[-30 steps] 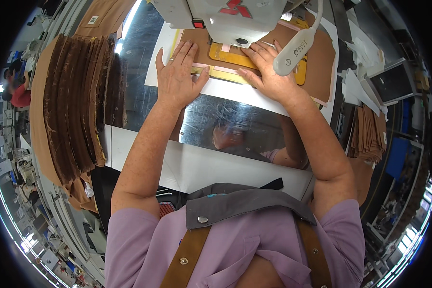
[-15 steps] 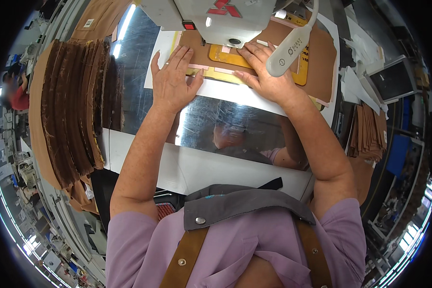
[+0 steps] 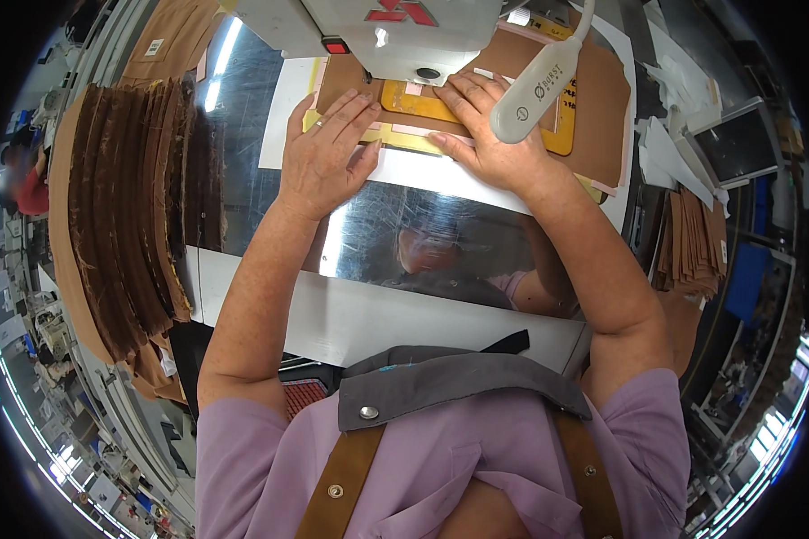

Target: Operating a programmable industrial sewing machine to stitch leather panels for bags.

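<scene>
Under the white head of a sewing machine (image 3: 404,40) lies a brown fabric piece (image 3: 599,112) with pink and pale yellow strips along its near edge. A yellow template frame (image 3: 413,101) rests on the fabric. My left hand (image 3: 328,157) lies flat with fingers spread on the fabric's left near corner, a ring on one finger. My right hand (image 3: 494,139) also lies flat, its fingers over the yellow frame and its thumb by the near strip. Some of its fingertips are hidden behind a grey lamp head (image 3: 534,90). White sheet material (image 3: 413,171) shows beneath the fabric.
A tall stack of brown fabric pieces (image 3: 121,216) stands at the left. At the right are more brown pieces (image 3: 689,238), crumpled white paper (image 3: 683,85) and a dark-screened panel (image 3: 737,148). A shiny metal plate (image 3: 404,238) covers the near worktop. Another person (image 3: 31,184) is far left.
My left hand has shifted slightly nearer to me, its fingers less upright on the fabric. The right hand has barely moved. The whole view has swung a little.
</scene>
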`<control>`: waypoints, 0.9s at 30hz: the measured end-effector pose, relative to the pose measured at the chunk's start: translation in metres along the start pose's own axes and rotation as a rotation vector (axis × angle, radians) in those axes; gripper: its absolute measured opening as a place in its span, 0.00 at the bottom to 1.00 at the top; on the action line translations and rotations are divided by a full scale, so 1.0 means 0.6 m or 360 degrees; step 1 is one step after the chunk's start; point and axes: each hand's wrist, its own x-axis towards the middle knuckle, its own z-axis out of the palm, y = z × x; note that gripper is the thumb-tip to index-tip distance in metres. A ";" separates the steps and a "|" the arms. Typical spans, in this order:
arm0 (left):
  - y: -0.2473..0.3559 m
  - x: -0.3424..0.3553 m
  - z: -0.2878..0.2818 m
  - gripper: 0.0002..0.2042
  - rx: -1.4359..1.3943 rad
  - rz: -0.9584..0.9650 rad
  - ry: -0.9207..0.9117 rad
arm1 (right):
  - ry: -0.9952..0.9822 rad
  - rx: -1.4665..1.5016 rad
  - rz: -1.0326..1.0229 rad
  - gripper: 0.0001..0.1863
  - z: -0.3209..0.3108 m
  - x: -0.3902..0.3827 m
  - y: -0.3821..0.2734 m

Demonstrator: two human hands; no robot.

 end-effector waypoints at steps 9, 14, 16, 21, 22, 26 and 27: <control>-0.004 0.000 -0.001 0.17 -0.0046 0.0005 -0.0027 | -0.0020 0.0013 0.0031 0.32 0.002 0.001 0.000; -0.009 0.010 -0.019 0.19 -0.0229 -0.0233 0.0002 | 0.0016 0.0047 0.0062 0.32 0.005 -0.002 0.000; -0.012 0.034 -0.031 0.28 -0.1267 -0.0906 0.0616 | 0.0021 0.0051 0.0059 0.32 0.004 -0.001 0.001; -0.061 0.103 -0.076 0.32 -0.1644 -0.0286 0.0777 | -0.0099 0.0082 0.0139 0.31 0.000 0.000 -0.003; -0.069 0.108 -0.078 0.32 -0.1751 -0.0267 0.0620 | -0.0128 0.0076 0.0143 0.30 -0.004 0.002 -0.005; -0.082 0.111 -0.078 0.30 -0.1759 -0.0289 0.0466 | -0.0171 0.0122 0.0222 0.27 0.003 -0.001 0.000; -0.079 0.112 -0.078 0.30 -0.1762 -0.0287 0.0464 | -0.0171 0.0121 0.0226 0.27 0.006 -0.002 0.002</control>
